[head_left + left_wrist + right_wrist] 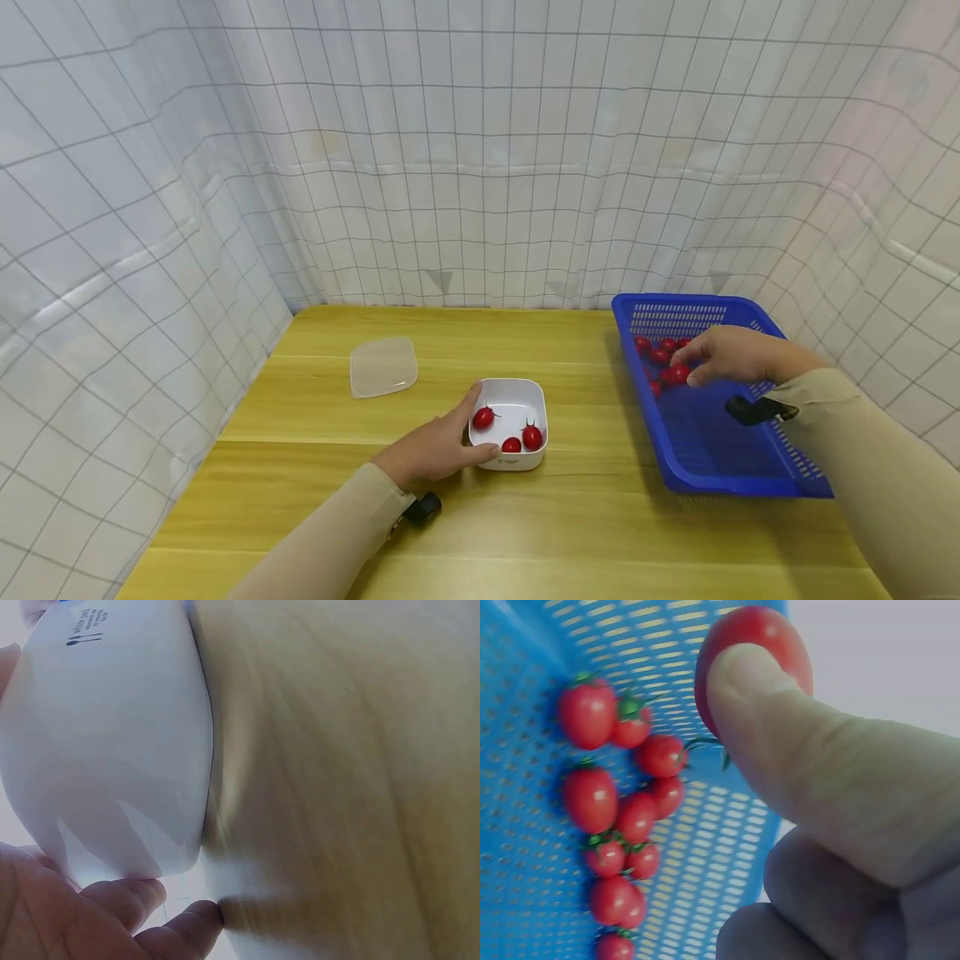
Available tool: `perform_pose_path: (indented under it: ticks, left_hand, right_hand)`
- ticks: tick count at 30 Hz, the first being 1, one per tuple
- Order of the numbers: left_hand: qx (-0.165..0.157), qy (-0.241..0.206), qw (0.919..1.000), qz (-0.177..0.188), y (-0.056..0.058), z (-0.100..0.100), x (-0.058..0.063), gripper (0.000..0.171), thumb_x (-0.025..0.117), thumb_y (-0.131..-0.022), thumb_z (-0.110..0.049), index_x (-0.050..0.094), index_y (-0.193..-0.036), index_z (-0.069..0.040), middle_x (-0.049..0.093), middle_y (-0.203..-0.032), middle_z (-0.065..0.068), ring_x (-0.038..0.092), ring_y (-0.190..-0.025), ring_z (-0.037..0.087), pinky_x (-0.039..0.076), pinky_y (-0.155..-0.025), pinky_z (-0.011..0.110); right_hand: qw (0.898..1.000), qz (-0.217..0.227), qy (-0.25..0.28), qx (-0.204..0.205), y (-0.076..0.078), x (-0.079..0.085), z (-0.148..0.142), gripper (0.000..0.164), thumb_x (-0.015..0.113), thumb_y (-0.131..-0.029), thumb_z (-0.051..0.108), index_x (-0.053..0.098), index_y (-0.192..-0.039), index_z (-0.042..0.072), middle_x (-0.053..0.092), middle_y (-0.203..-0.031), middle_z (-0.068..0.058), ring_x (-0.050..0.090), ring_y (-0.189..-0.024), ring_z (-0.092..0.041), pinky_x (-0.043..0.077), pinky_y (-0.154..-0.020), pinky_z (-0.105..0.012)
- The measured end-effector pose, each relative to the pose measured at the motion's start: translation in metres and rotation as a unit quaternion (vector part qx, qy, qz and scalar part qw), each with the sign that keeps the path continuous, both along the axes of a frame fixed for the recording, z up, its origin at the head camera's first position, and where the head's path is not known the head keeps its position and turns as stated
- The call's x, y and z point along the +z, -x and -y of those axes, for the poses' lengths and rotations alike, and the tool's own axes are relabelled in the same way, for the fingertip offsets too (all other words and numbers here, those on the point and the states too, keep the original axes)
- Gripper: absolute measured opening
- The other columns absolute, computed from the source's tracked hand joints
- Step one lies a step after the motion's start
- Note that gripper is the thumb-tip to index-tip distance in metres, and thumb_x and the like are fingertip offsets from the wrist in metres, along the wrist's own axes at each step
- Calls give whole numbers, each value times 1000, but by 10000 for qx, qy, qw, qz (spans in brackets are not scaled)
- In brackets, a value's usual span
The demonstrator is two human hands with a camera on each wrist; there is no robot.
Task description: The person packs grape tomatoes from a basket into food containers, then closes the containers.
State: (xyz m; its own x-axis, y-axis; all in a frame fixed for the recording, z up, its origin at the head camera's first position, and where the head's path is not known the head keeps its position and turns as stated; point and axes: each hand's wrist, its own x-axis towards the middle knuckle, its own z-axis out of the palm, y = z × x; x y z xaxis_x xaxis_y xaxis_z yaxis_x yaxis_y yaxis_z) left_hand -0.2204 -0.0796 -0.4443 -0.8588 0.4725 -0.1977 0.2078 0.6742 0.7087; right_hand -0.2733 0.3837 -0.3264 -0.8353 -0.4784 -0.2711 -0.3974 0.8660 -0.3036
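My left hand (435, 450) holds a small white food container (512, 392) at its left side, with the thumb at the front rim. Three cherry tomatoes (483, 417) lie inside it. In the left wrist view, fingertips (139, 894) touch the container's outer wall. Over the blue basket (660, 450), my right hand (731, 354) pinches a cherry tomato (789, 646); its thumb lies across the fruit in the right wrist view. Several more cherry tomatoes (590, 799), some with green stems, are gathered on the basket's bottom, along its left part in the head view.
A translucent lid (383, 367) lies flat on the wooden table (300, 467), behind and left of the container. Raised walls surround the basket at the table's right. White grid-patterned curtains (480, 167) hang behind the table and on both sides.
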Motion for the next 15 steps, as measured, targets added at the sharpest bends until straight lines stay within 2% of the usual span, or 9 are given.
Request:
perform_pose_path:
  ticks: [2,6,9,12,15]
  left_hand:
    - [-9,38,10000,-17,-1,0,1,109,70,-94,-59,1,-172,-26,38,-169,11,47,-149,29,38,-122,53]
    - [-4,55,10000,-15,-2,-1,3,109,70,-94,-60,1,-172,-26,39,-169,12,47,-149,30,38,-122,53]
    - [-2,44,10000,8,-2,-1,3,109,70,-94,-59,2,-172,-26,39,-169,12,47,-149,31,38,-122,53]
    - [-8,85,10000,0,-2,-1,3,108,70,-94,-60,2,-172,-26,38,-169,13,47,-149,32,38,-122,53]
    - [5,148,9999,-28,-2,0,3,108,69,-94,-60,2,-172,-27,38,-169,13,46,-150,33,38,-122,54]
  right_hand:
    - [9999,-96,78,-60,0,4,3,31,79,-93,24,78,-121,13,78,-111,-6,70,-103,-25,58,-88,-46]
    - [9994,-260,218,-68,1,12,10,29,79,-94,24,78,-122,16,73,-98,6,58,-86,-12,50,-77,-32]
    - [9989,-360,302,-77,1,17,20,31,78,-95,26,78,-125,17,74,-101,7,58,-88,-9,49,-78,-29]
    - [9983,-279,469,-208,0,23,32,35,77,-96,26,76,-130,17,76,-97,6,61,-84,-8,48,-77,-28]
    - [9967,-85,707,-385,0,27,48,35,76,-97,25,75,-131,18,73,-79,8,60,-69,-8,47,-67,-26]
